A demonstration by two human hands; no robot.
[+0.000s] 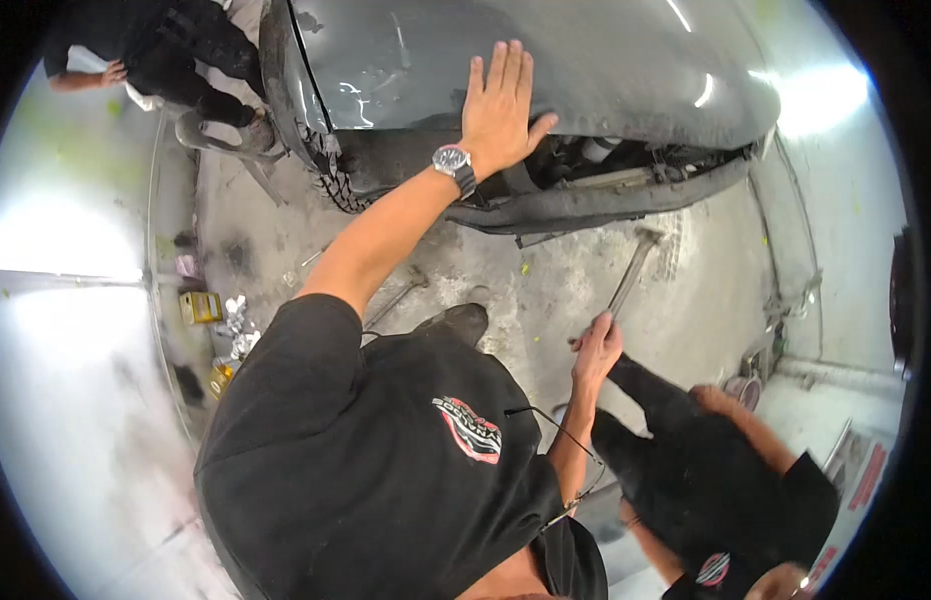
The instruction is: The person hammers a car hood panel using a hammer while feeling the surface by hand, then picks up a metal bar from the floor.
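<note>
My left hand (500, 108), with a watch (452, 160) on its wrist, lies flat against the front edge of a grey car hood (606, 65). Its fingers are stretched out and it holds nothing. Below that edge the car's front is uncovered, showing dark parts and a dark bumper beam (596, 208). Lower down, my right hand (598, 348) is closed around the handle of a long hammer (634, 268). The hammer's head points away from me, over the floor near the beam, apart from the car.
A co-worker in black (706, 450) stands close on my right. Another person in dark clothes (181, 50) is at the car's far left, by a grey stand (221, 135). A long-handled tool (398, 300) lies near my foot. Yellow cans (201, 307) line the left wall.
</note>
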